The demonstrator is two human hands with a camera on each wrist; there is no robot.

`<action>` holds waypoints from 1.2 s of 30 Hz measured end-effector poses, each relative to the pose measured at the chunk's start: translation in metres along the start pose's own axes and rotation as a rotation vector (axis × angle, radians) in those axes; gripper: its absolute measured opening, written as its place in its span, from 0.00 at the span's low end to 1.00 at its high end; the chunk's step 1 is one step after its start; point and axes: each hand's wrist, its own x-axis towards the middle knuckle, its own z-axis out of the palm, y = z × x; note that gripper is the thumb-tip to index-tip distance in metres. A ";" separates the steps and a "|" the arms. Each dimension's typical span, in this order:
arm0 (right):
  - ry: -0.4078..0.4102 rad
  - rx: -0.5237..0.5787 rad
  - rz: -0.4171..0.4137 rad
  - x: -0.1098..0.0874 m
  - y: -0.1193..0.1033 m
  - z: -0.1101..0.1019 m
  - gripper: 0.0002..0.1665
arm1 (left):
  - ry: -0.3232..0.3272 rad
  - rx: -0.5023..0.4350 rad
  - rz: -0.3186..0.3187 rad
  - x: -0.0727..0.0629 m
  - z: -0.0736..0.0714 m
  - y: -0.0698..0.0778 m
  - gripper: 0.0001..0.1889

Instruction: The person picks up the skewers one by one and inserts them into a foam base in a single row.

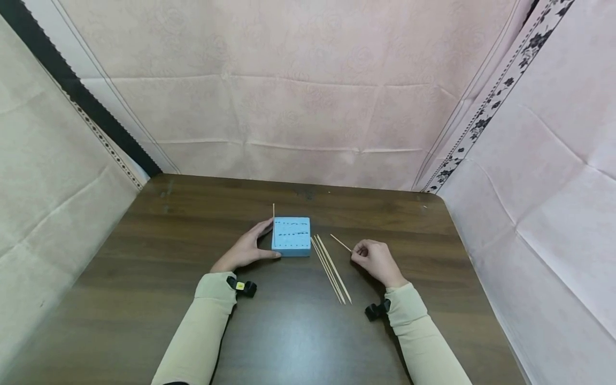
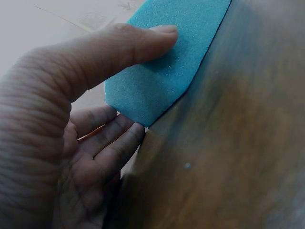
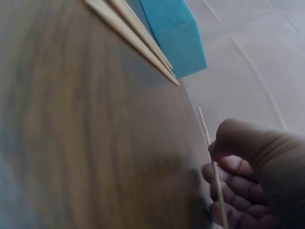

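A light blue foam block (image 1: 291,235) with rows of dark marks on top sits on the table. My left hand (image 1: 246,249) grips its left side, thumb across the near face and fingers round the far left corner. In the left wrist view the thumb presses on the blue foam (image 2: 157,86). One thin wooden stick (image 1: 274,210) rises upright at the block's left back edge. To the right of the block, my right hand (image 1: 377,260) pinches another wooden stick (image 3: 204,125) between thumb and fingers, tip slanting up toward the block.
Several loose wooden sticks (image 1: 332,270) lie side by side just right of the block, pointing toward the near side. The brown wooden table (image 1: 192,299) ends at pale cloth hangings (image 1: 289,117) at the back and both sides.
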 end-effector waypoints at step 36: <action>0.146 0.090 -0.051 0.005 -0.011 -0.011 0.06 | 0.011 -0.001 0.007 -0.003 0.000 0.003 0.60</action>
